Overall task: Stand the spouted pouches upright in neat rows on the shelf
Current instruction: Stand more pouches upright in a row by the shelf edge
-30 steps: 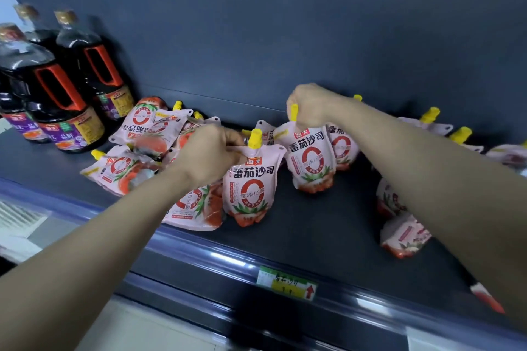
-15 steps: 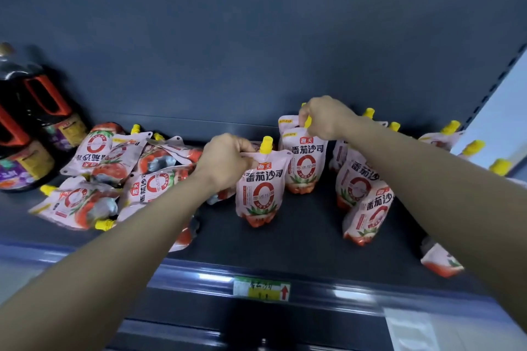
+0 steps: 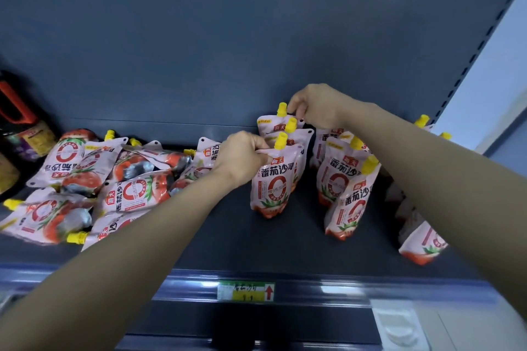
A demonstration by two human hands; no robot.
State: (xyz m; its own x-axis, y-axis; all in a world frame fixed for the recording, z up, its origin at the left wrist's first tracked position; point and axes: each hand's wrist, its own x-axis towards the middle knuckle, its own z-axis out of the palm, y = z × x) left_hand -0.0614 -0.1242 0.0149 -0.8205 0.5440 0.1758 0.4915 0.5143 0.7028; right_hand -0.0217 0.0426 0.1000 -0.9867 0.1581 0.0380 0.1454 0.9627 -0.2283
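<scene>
Far left, cut by the frame edge: dark sauce bottles [image 3: 20, 137], red-orange handle, yellow and purple labels, blurred. 
Behind everything: dark grey-blue back panel [image 3: 228, 45], plain. 
Right: slotted upright [image 3: 470, 65] running aslant, with a pale wall [image 3: 510, 71] beyond it. 
Front edge: price tag [image 3: 245, 291], white over yellow, red up-arrow at its right end; print unreadable. 
Lower right: white plastic piece [image 3: 399, 328], blurred.

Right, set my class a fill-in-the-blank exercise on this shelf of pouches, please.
1. The left hand pinches the front pouch, which stands ____.
2. The right hand holds the rear pouch beside its ____ cap.
3. The heap of fallen pouches lies ____ of both hands.
4. The arrow on the price tag points ____.
Missing words: upright; yellow; left; up.
</scene>
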